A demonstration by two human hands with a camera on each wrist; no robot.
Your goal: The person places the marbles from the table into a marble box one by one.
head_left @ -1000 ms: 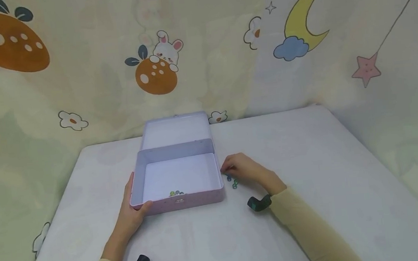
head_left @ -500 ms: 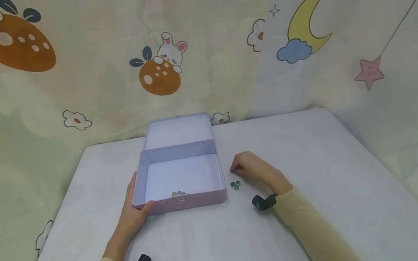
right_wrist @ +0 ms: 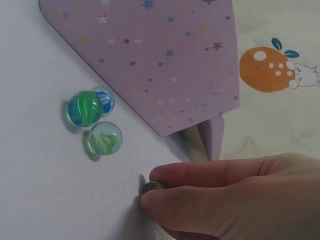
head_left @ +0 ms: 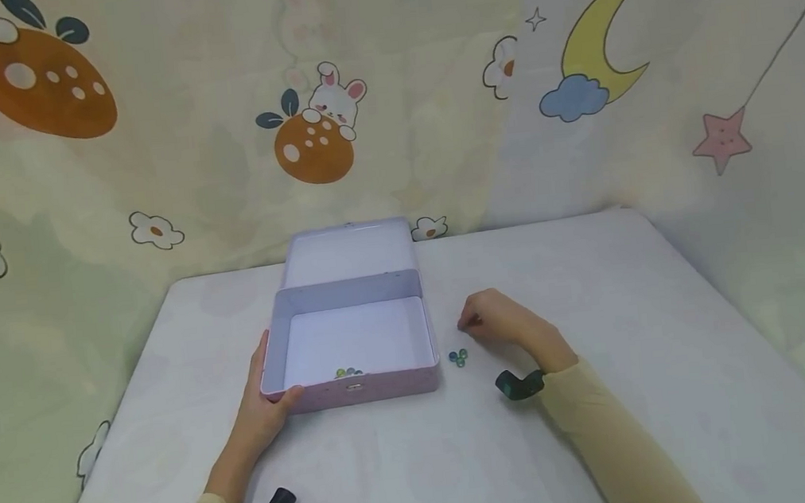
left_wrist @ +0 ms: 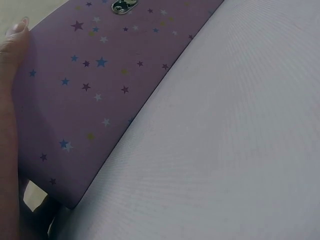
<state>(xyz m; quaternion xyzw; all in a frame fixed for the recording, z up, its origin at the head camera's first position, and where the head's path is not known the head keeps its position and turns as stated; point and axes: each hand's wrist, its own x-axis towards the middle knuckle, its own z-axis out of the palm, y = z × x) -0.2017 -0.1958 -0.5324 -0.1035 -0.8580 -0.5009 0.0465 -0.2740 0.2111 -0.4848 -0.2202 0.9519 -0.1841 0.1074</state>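
Observation:
An open lilac tin box [head_left: 360, 392] with its lid [head_left: 348, 254] tilted back stands on the table. Small marbles [head_left: 342, 372] lie inside along its front wall. My left hand [head_left: 261, 408] grips the box's front left corner, thumb at the front rim and fingers along the left side. To the right of the box, my right hand [head_left: 505, 322] pinches a dark marble [right_wrist: 153, 186] between thumb and forefinger, close over the table. Beside the box, three glass marbles sit together: a green one [right_wrist: 85, 108], a blue one [right_wrist: 106, 100] and a clear one with green swirls [right_wrist: 106, 138].
White cloth covers the table [head_left: 592, 283]. Behind it hangs a pale printed curtain [head_left: 411, 107] with bunnies, flowers and a moon. A metal clasp [left_wrist: 123, 5] sits on the box's star-printed front.
My right hand has moved right, away from the box's side. The blue marble has shifted towards the front, beside the two green ones. The left hand keeps its hold; the head view has shifted slightly.

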